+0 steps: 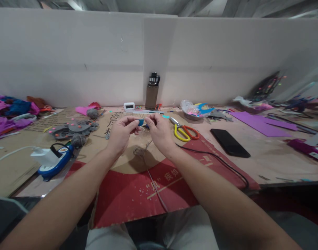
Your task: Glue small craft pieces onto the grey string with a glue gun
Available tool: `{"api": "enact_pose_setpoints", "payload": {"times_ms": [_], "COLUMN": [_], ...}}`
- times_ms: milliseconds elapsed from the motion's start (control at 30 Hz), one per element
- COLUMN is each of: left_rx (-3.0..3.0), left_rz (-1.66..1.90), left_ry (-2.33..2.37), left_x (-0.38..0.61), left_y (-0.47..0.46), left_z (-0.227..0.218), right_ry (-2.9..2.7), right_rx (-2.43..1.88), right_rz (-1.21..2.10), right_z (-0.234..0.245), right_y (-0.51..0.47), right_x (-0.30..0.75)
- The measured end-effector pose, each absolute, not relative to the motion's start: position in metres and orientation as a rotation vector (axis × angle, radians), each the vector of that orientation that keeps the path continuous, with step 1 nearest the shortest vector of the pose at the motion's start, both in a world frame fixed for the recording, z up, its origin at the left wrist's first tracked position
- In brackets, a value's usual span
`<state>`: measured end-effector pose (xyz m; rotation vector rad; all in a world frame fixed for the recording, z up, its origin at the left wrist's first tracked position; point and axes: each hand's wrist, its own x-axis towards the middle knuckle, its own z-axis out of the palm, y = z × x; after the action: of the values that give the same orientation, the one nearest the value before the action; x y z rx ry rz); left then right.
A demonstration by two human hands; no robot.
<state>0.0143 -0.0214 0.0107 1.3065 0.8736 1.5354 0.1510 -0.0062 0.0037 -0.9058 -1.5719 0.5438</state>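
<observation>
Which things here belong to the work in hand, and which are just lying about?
Belonging to the work:
blue piece, at the left hand fingertips, right hand beside it
probably scissors and grey yarn, nearby

Lying about, it seems:
black phone
bottle
purple sheet

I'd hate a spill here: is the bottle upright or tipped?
Upright: the bottle stands in front of the white panel, its black cap uppermost.

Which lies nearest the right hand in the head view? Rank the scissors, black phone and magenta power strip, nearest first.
1. Scissors, just to the right of the right hand.
2. Black phone, farther right.
3. Magenta power strip, at the view's right edge.
</observation>
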Motion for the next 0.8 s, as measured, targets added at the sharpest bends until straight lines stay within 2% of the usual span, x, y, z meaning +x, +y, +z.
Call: {"api": "enact_pose_setpoints", "payload": {"times_ms": [367,533,800], "left_rx": [1.21,1.214,1.326], "left_rz": [1.469,1.338,1.318], "left_ry": [0.751,0.752,0.826], "left_x": [0.011,0.004,-0.001], "left_y": [-0.019,-0.014,-0.011], "left_z": [0.013,0.013,0.011], "right_ry": [-1.633,-1.621,-1.63], "right_rx": [-0.836,-0.877,-0.904], "right_rz": [0.581,0.649,0.664], "right_z": [0.001,0.004,0.003], "right_y": [-0.003,-0.002,0.0], "right_x": [0.152,0.156,0.158]}}
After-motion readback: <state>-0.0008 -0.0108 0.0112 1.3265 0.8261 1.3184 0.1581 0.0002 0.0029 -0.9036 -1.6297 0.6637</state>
